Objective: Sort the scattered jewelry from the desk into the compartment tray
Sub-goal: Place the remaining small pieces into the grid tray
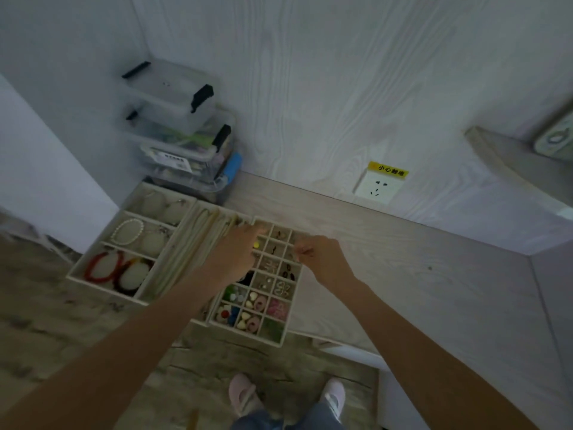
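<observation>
Two hands (238,252) (322,259) over gridded tray (280,338)

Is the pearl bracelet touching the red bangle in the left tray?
Apart. The head view shows the pearl bracelet in the middle compartment and the red bangle in the nearest one, with a divider wall of the left tray between them.

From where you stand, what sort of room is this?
Probably a home bedroom or dressing corner: a pale wood-grain desk holds cream compartment jewelry trays, clear plastic lidded storage boxes are stacked in the corner, and pink slippers show on the floor.
</observation>
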The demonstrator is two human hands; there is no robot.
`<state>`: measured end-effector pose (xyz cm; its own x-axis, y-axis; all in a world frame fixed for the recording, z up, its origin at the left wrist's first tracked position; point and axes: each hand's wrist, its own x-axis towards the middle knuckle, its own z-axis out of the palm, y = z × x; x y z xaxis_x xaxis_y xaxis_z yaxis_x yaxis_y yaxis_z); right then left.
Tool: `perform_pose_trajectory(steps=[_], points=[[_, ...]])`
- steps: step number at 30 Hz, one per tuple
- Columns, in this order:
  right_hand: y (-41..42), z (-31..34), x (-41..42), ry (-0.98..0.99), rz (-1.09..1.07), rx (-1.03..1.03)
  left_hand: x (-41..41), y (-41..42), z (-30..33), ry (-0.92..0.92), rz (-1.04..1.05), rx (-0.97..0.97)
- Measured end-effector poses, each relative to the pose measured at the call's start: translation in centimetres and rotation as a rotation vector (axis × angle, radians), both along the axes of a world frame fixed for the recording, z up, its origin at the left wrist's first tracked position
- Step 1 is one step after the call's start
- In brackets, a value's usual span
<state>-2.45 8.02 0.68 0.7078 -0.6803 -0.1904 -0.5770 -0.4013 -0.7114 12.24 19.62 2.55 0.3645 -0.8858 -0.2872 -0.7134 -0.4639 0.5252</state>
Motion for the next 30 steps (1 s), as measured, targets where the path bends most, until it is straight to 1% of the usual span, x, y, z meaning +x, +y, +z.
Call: perform_pose_trajectory(steps=[2,6,8,12,15,18,22,30], points=[[0.3,-0.3,-0.2,0.129,0.107,-0.066,0.2,0.1,-0.3,-0.075,-0.046,0.05],[0.7,-0.9,-0.1,0.349,0.297,-0.286,0.4,0.5,-1.2,-0.169,-0.098,0.061],[0.9,-1.1,-0.1,0.401,0.343,-0.374,0.5,0.7,-1.7,-0.183,-0.111,0.059],[1.1,-1.9,-0.1,0.413,0.4,-0.486,0.6,0.9,-2.0,-0.182,-0.121,0.041],[1.2,-2.7,-0.1,0.413,0.425,-0.531,0.7,1.0,-2.1,-0.177,-0.123,0.025],[1.4,-2.5,0.2,0.416,0.402,-0.541,0.7,1.0,-2.0,-0.189,-0.118,0.018],[1.7,-1.9,1.0,0.484,0.374,-0.564,0.8,0.9,-2.1,-0.195,-0.103,0.041],[1.8,-1.6,1.9,0.54,0.36,-0.481,0.8,0.9,-1.7,-0.116,-0.077,0.102]])
